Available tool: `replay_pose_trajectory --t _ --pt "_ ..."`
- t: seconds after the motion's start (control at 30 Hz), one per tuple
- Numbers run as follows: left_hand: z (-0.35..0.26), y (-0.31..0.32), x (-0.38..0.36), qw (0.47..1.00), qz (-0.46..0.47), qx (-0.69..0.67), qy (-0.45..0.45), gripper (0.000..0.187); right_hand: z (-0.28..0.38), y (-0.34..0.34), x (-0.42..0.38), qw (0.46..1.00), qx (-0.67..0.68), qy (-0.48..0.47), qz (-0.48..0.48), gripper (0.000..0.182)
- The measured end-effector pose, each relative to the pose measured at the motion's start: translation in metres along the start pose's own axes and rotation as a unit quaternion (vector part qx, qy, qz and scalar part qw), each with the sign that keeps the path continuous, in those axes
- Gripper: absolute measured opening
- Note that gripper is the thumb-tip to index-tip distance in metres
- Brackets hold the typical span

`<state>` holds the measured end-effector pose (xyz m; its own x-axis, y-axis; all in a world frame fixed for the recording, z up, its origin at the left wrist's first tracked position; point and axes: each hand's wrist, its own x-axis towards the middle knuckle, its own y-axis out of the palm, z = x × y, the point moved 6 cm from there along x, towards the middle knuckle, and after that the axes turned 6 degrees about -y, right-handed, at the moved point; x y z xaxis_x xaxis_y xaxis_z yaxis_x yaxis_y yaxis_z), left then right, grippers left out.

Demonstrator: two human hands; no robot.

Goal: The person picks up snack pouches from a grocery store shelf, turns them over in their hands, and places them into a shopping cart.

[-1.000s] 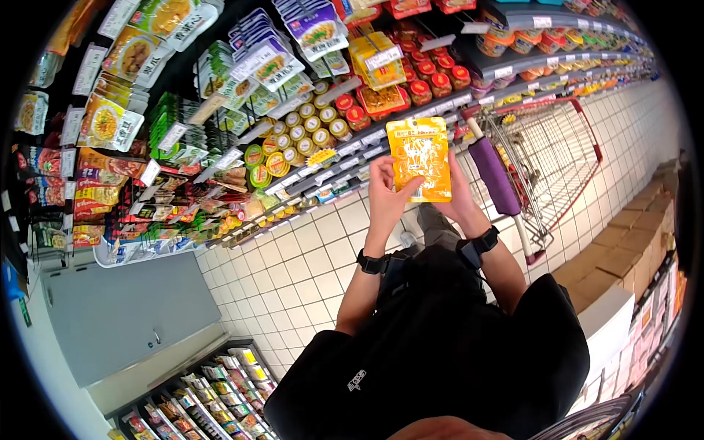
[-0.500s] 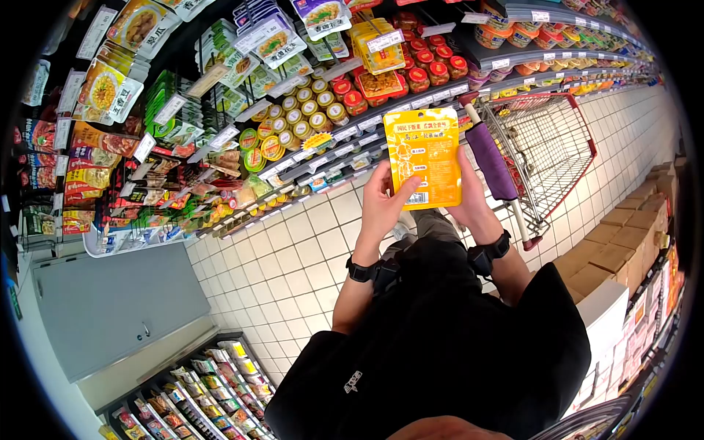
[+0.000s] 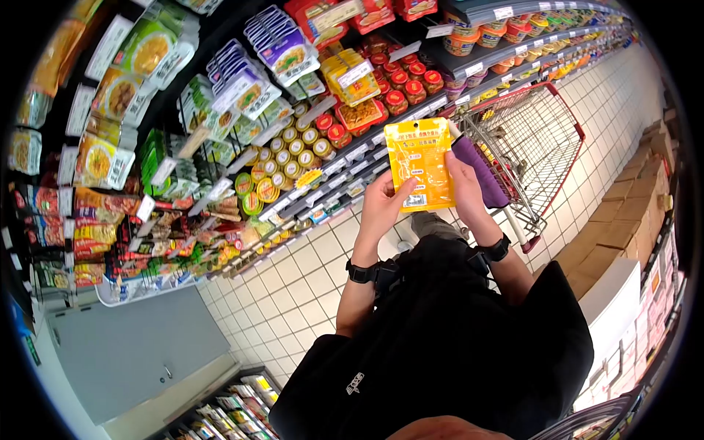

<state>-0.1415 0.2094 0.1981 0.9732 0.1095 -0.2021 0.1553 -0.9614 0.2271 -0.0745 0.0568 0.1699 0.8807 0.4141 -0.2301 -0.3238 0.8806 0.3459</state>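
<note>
Between my two hands I hold a yellow food pouch (image 3: 425, 158), upright, with its printed side and barcode facing me. My left hand (image 3: 380, 205) grips the lower left edge, the thumb lying across the front. My right hand (image 3: 468, 187) holds the right edge, its thumb on the front near the side. Behind the pouch, to the right, stands a shopping cart (image 3: 546, 147) with a purple cover (image 3: 480, 172) on its handle. A shelf edge with price tags (image 3: 345, 161) runs beyond the pouch on the left.
Gold-lidded jars (image 3: 290, 154), red-lidded jars (image 3: 396, 99) and hanging packets (image 3: 275, 51) fill the shelves ahead. Cardboard boxes (image 3: 616, 213) are stacked along the right. A grey door (image 3: 136, 352) is at lower left, and pale floor tiles (image 3: 293, 282) lie below me.
The view has shifted, so shelves and door sit lower on the left and the cart slightly further left. The pouch stays in both hands, its top tilted a little differently.
</note>
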Motion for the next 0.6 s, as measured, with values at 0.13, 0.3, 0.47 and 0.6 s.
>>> replay_pose_trajectory --t 0.13,0.3,0.47,0.6 --pt "0.016 0.012 0.040 0.995 0.085 -0.016 -0.049 0.029 0.009 -0.025 0.016 0.996 -0.027 -0.045 -0.068 0.035" --pt "0.022 0.040 0.091 0.983 0.159 0.017 -0.091 0.038 0.021 -0.074 0.032 0.991 -0.014 -0.061 -0.115 0.031" --pt "0.031 0.080 0.137 0.966 0.226 0.056 -0.112 0.043 0.020 -0.126 0.049 0.982 0.043 -0.081 -0.166 0.031" --pt "0.061 0.109 0.175 0.950 0.280 0.052 -0.125 0.047 0.033 -0.160 0.045 0.968 0.003 -0.081 -0.239 0.028"
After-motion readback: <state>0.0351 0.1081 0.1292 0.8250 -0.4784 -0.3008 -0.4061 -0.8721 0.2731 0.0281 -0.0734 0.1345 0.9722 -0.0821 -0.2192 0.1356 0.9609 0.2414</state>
